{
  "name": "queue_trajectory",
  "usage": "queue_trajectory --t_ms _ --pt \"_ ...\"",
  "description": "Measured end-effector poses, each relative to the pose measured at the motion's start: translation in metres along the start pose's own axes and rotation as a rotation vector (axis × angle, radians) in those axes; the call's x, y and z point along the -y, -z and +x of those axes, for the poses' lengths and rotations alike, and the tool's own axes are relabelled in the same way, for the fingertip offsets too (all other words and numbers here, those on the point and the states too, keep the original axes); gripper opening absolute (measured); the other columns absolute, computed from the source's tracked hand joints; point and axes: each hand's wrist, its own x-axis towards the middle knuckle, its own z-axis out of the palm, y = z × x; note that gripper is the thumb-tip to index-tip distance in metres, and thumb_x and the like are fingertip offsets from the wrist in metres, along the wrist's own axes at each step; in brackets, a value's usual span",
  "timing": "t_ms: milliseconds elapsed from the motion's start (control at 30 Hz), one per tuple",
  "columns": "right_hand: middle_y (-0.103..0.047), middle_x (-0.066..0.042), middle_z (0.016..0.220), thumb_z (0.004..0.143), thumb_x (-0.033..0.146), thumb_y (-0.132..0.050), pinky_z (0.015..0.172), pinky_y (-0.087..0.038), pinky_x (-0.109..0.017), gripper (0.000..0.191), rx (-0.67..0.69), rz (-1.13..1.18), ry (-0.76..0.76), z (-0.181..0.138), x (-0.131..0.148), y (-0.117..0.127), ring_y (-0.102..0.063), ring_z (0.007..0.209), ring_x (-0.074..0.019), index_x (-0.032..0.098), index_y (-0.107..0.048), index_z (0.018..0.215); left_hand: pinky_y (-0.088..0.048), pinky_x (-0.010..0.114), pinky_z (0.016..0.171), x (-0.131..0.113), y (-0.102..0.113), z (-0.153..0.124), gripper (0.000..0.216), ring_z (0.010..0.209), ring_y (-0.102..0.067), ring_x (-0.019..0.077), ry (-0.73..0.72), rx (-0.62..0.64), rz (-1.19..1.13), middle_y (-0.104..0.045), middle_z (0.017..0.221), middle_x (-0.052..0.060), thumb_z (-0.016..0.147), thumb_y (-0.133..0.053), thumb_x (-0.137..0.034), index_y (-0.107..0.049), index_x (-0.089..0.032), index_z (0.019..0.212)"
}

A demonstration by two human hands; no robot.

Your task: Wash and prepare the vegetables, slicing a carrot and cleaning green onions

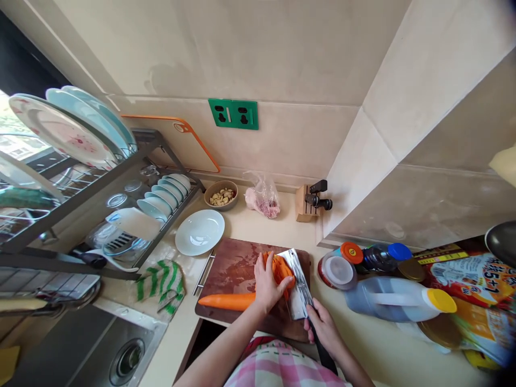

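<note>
On the dark wooden cutting board [237, 263] lies a heap of sliced carrot [281, 269]. My left hand [266, 284] holds the heap from its left side, with the fingers over the top and the thumb at the front. My right hand [324, 329] is wrapped around the black handle of a cleaver [298, 303]. The cleaver's broad blade stands just right of the slices, close against them, with pale bits stuck to it. A long whole carrot [228, 301] rests at the board's front left, its right end hidden behind my left hand.
Left of the board are a white plate [200, 232], a striped cloth [161, 282], a sink [102, 344] and a dish rack [157, 156]. Behind stand a bowl of garlic cloves [221, 196], bagged meat [264, 201] and a knife block [305, 204]. Jars and a yellow-capped jug [387, 298] crowd the right.
</note>
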Motion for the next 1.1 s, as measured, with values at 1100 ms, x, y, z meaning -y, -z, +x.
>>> queue_trajectory --t_ms 1100 --pt "-0.048 0.011 0.050 0.074 0.048 -0.049 0.030 -0.033 -0.016 0.028 0.346 0.013 0.120 0.075 0.125 -0.203 -0.036 0.032 -0.0046 0.023 -0.039 0.082 -0.030 0.047 0.100 0.065 0.154 0.086 0.051 0.124 -0.033 0.0310 -0.027 -0.241 0.240 -0.036 0.138 0.009 0.073 -0.060 -0.043 -0.052 -0.031 0.123"
